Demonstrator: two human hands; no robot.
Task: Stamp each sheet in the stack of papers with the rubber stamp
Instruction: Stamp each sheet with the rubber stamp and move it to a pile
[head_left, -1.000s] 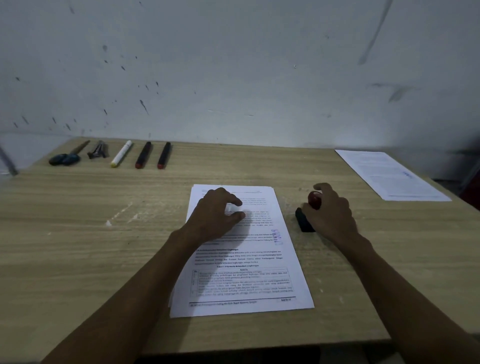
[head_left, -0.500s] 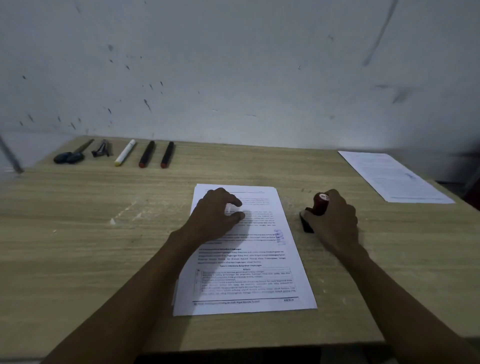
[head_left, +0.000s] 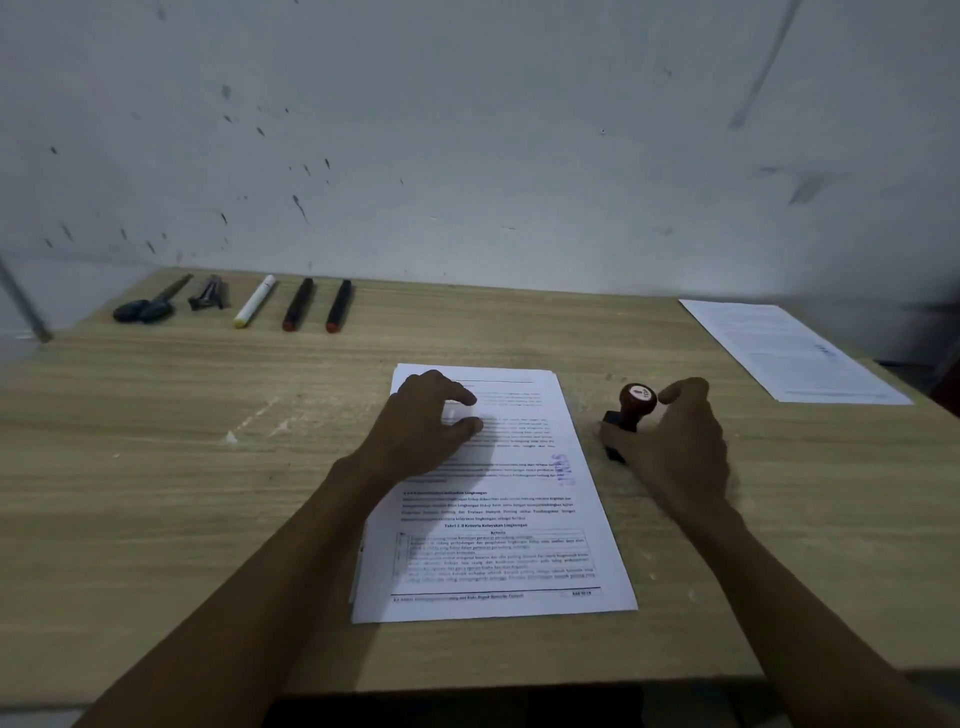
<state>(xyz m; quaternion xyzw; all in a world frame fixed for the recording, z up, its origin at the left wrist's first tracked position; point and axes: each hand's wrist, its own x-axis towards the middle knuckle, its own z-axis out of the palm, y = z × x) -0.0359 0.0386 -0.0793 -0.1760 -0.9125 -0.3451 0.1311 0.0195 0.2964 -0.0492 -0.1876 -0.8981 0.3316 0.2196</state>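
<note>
Stamp (head_left: 631, 413) sits just right of stack (head_left: 493, 499); my right grip (head_left: 675, 441) loose round it (not clamped), left (head_left: 421, 426) pressing stack, fingers curled

Red-knobbed black rubber stamp (head_left: 629, 410), white papers (head_left: 493, 519)

Dim scene, bluish cast. Soft hand shadow on stack of papers (head_left: 498, 519). Wall (head_left: 467, 130) greyish, darker at right. Wide-angle bowing at edges, right corner murky. Fine print smeared.
</note>
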